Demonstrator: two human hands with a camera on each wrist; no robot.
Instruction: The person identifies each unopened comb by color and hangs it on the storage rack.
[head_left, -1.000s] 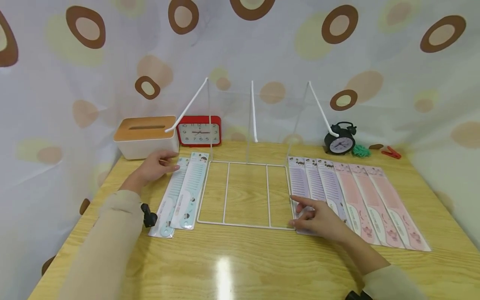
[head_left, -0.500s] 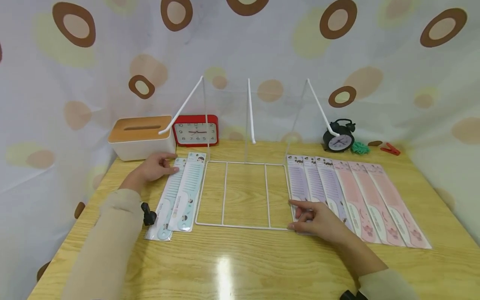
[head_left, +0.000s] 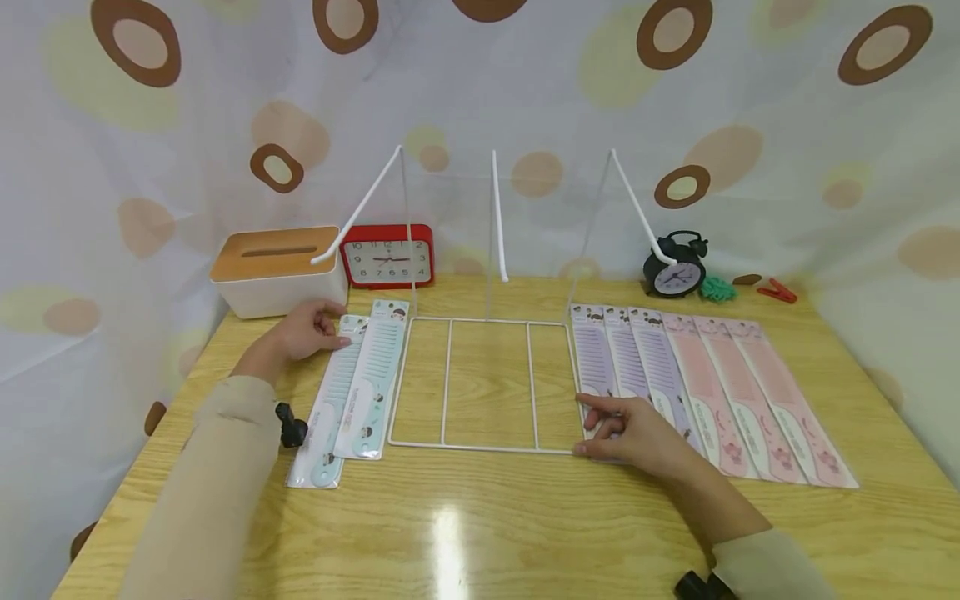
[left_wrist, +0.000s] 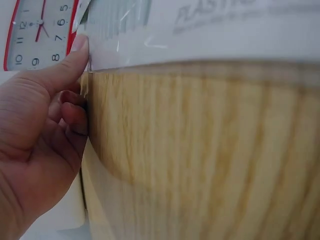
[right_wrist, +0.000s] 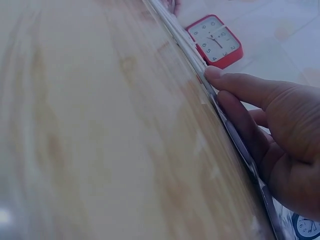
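Note:
My left hand (head_left: 298, 333) pinches the upper left edge of a teal comb in a clear packet (head_left: 330, 417), its thumb in sight and its other fingers curled at that edge. A second teal comb packet (head_left: 373, 387) lies partly over it, beside a white wire rack (head_left: 480, 448). My right hand (head_left: 633, 437) touches the rack's right side, index finger and thumb spread apart along it. By that hand lie several packed purple combs (head_left: 596, 350), the nearest partly hidden by it. In the right wrist view the thumb touches the white rail (right_wrist: 192, 47).
Packed pink combs (head_left: 757, 392) lie overlapping at the right. Behind stand a tissue box (head_left: 281, 287) with a wooden lid, a red clock (head_left: 388, 257) and a black alarm clock (head_left: 675, 277). A green scrunchie (head_left: 717, 289) and red clip (head_left: 777, 291) lie back right. Rack arms (head_left: 360, 204) stick up.
The outer teal comb packet has slid slightly toward me and left with my left hand, away from the second one. My right hand stays at the rack's right side. The view shifts a little.

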